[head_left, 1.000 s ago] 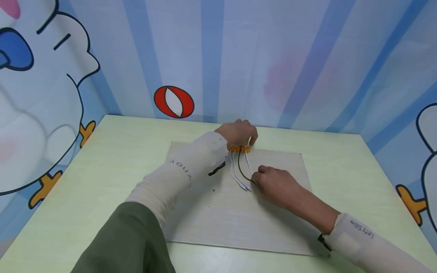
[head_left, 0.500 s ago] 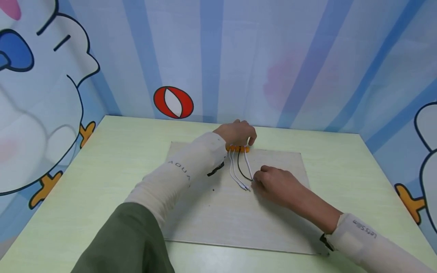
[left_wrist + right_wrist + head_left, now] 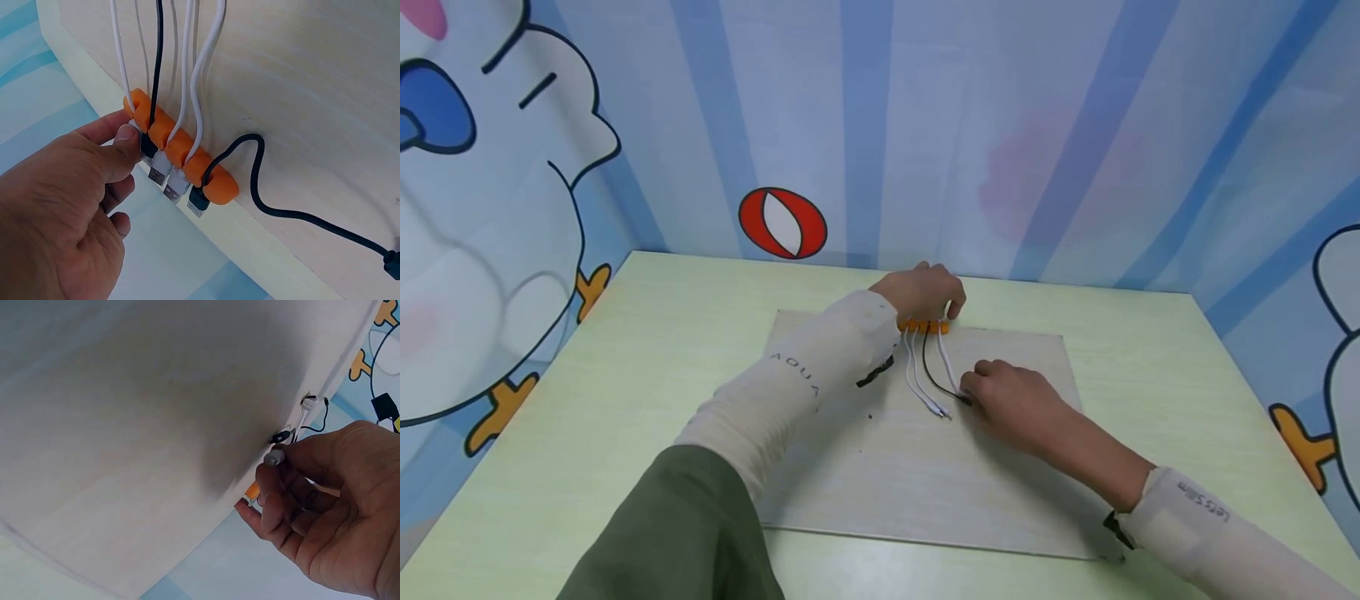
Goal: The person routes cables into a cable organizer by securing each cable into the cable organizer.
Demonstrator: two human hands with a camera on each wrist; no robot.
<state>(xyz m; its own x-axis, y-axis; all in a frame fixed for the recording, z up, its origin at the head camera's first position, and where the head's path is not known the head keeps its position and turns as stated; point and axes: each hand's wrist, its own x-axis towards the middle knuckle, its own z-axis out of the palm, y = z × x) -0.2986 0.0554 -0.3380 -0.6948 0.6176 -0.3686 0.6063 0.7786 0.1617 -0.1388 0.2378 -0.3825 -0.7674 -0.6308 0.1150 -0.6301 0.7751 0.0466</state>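
Note:
An orange cable holder (image 3: 925, 327) sits at the far edge of a pale board (image 3: 850, 467), with white and black cables (image 3: 917, 379) running from it toward me. My left hand (image 3: 928, 296) is at the holder; in the left wrist view its thumb and forefinger (image 3: 128, 140) pinch a white USB plug at the end slot of the orange holder (image 3: 212, 181). My right hand (image 3: 977, 387) pinches the free end of a white cable; the right wrist view shows that hand (image 3: 275, 464) pinching a grey-white connector (image 3: 274, 457), with a black connector (image 3: 281, 435) just beyond it.
The board lies on a light green table (image 3: 662, 333) enclosed by blue striped cartoon walls (image 3: 865, 125). A loose black cable (image 3: 300, 212) curves away from the holder's last slot. Bare board stretches in front of my hands.
My right hand has shifted slightly away from me along the cable ends. The left hand and the holder have stayed in place.

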